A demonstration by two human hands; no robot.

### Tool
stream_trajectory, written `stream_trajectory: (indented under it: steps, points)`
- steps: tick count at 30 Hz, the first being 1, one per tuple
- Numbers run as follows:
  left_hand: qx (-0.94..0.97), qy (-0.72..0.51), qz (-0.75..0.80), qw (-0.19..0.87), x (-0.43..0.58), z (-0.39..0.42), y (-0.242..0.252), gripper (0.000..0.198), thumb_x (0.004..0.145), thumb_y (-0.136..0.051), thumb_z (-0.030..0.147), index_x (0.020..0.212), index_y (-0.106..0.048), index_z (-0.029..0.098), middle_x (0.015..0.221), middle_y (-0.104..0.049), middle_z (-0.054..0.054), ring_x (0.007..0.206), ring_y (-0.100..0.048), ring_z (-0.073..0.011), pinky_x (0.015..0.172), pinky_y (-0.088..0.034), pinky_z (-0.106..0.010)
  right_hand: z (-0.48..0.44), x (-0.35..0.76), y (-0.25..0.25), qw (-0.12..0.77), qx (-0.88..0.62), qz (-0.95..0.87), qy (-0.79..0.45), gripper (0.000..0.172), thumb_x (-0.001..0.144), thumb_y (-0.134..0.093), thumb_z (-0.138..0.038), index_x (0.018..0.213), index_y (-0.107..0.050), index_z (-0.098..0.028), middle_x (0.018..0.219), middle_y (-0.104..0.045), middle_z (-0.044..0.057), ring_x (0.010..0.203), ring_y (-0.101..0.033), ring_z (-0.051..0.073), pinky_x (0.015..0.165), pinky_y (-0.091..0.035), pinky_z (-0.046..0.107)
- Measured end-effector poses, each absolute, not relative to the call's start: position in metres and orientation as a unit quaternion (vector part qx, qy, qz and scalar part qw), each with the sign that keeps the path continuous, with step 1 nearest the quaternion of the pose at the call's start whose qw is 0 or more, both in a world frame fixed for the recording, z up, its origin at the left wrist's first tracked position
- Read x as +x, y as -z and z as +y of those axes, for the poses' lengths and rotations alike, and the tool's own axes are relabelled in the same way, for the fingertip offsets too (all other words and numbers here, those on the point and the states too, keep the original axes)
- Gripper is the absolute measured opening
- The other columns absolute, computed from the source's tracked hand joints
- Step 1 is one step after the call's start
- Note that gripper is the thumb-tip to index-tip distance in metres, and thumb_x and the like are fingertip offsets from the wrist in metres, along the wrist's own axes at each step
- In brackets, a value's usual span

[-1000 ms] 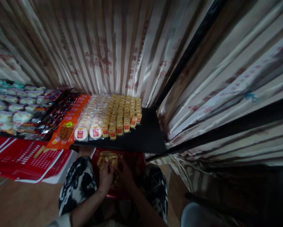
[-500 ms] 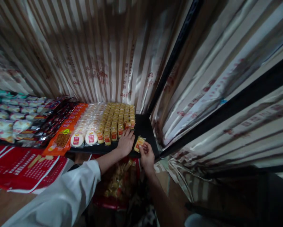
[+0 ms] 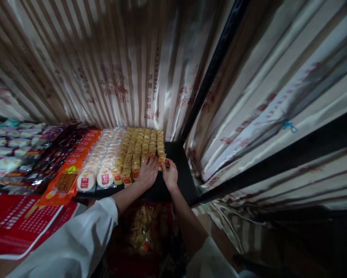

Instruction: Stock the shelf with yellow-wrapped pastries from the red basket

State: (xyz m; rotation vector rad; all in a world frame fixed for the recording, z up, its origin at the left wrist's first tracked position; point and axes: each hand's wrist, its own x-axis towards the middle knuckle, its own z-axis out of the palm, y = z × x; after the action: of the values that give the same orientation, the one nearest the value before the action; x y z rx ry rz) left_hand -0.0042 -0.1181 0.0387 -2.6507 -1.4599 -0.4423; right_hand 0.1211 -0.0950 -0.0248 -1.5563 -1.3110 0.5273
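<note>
Rows of small yellow wrapped snack cakes (image 3: 141,144) stand packed together on a black shelf (image 3: 176,154). My left hand (image 3: 148,172) lies with fingers stretched out against the front of these rows, near their right side. Just right of it, my right hand (image 3: 170,174) pinches a yellow wrapped snack cake (image 3: 161,163) at the front of the rightmost row. The cake is partly hidden by my fingers and touches the row behind it. Left of the yellow rows are clear packs of round white crackers (image 3: 105,177).
Further left lie orange snack packs (image 3: 62,183), dark packets (image 3: 50,158) and white-wrapped packs (image 3: 8,166). Below the shelf are a red printed bag (image 3: 19,224) and a container of loose wrapped snacks (image 3: 144,227). Striped curtains (image 3: 118,69) and a dark post (image 3: 212,77) border the shelf.
My right hand has carried the snack cake up and left from above the shelf's front to the end of the rightmost row. My left hand stays at the rows; the view has shifted slightly.
</note>
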Motion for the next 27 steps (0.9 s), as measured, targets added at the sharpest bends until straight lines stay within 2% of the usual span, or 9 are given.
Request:
stream_trajectory:
  steps: [3, 7, 11, 15, 19, 23, 27]
  points:
    - [-0.870, 0.126, -0.468, 0.091, -0.005, -0.117, -0.035, 0.046, 0.080, -0.037, 0.014, 0.123, -0.048, 0.001, 0.128, -0.050, -0.020, 0.123, -0.041, -0.0300, 0.107, -0.025, -0.045, -0.089, 0.117, 0.022, 0.488, -0.648, -0.558, -0.172, 0.033, 0.080, -0.049, -0.036, 0.103, -0.061, -0.014, 0.097, -0.058, 0.011, 0.085, -0.057, 0.019, 0.079, -0.048, 0.033]
    - [-0.872, 0.125, -0.457, 0.124, -0.005, -0.117, -0.035, 0.046, 0.079, -0.041, 0.016, 0.123, -0.047, 0.003, 0.128, -0.050, -0.019, 0.121, -0.042, -0.0299, 0.106, -0.026, -0.045, -0.086, 0.116, 0.021, 0.489, -0.640, -0.569, -0.167, 0.034, 0.081, -0.048, -0.035, 0.104, -0.059, -0.013, 0.098, -0.058, 0.012, 0.085, -0.056, 0.020, 0.075, -0.048, 0.032]
    - [-0.873, 0.118, -0.455, 0.131, -0.003, -0.113, -0.031, 0.042, 0.084, -0.035, 0.015, 0.122, -0.049, 0.005, 0.128, -0.051, -0.016, 0.121, -0.043, -0.0267, 0.107, -0.027, -0.043, -0.084, 0.115, 0.026, 0.488, -0.634, -0.572, -0.179, 0.034, 0.082, -0.046, -0.036, 0.105, -0.057, -0.014, 0.098, -0.060, 0.011, 0.085, -0.057, 0.019, 0.074, -0.049, 0.032]
    - [-0.881, 0.087, -0.446, 0.131, -0.002, -0.110, -0.026, 0.042, 0.085, -0.031, 0.011, 0.122, -0.049, 0.002, 0.130, -0.050, -0.017, 0.124, -0.041, -0.0248, 0.107, -0.027, -0.041, -0.084, 0.115, 0.031, 0.495, -0.622, -0.573, -0.201, 0.039, 0.082, -0.047, -0.039, 0.110, -0.056, -0.014, 0.104, -0.059, 0.012, 0.090, -0.057, 0.020, 0.075, -0.049, 0.032]
    - [-0.887, 0.082, -0.440, 0.110, -0.004, -0.111, -0.029, 0.043, 0.086, -0.029, 0.011, 0.123, -0.048, 0.001, 0.130, -0.049, -0.018, 0.126, -0.038, -0.0247, 0.110, -0.024, -0.043, -0.086, 0.113, 0.037, 0.494, -0.615, -0.580, -0.203, 0.046, 0.084, -0.043, -0.039, 0.122, -0.050, -0.014, 0.115, -0.058, 0.013, 0.102, -0.054, 0.021, 0.083, -0.048, 0.034]
    - [-0.886, 0.085, -0.444, 0.101, -0.004, -0.113, -0.036, 0.043, 0.087, -0.030, 0.014, 0.124, -0.046, 0.000, 0.131, -0.048, -0.018, 0.127, -0.036, -0.0256, 0.110, -0.022, -0.043, -0.087, 0.112, 0.039, 0.483, -0.618, -0.599, -0.161, 0.043, 0.084, -0.042, -0.033, 0.121, -0.051, -0.014, 0.121, -0.055, 0.013, 0.112, -0.049, 0.022, 0.095, -0.041, 0.040]
    - [-0.899, 0.110, -0.414, 0.095, -0.007, -0.125, -0.039, 0.043, 0.085, -0.035, 0.017, 0.124, -0.046, 0.001, 0.132, -0.046, -0.018, 0.130, -0.032, -0.0277, 0.110, -0.021, -0.043, -0.097, 0.114, 0.032, 0.491, -0.624, -0.594, -0.131, 0.042, 0.082, -0.042, -0.029, 0.121, -0.051, -0.013, 0.123, -0.054, 0.014, 0.115, -0.046, 0.022, 0.097, -0.039, 0.041]
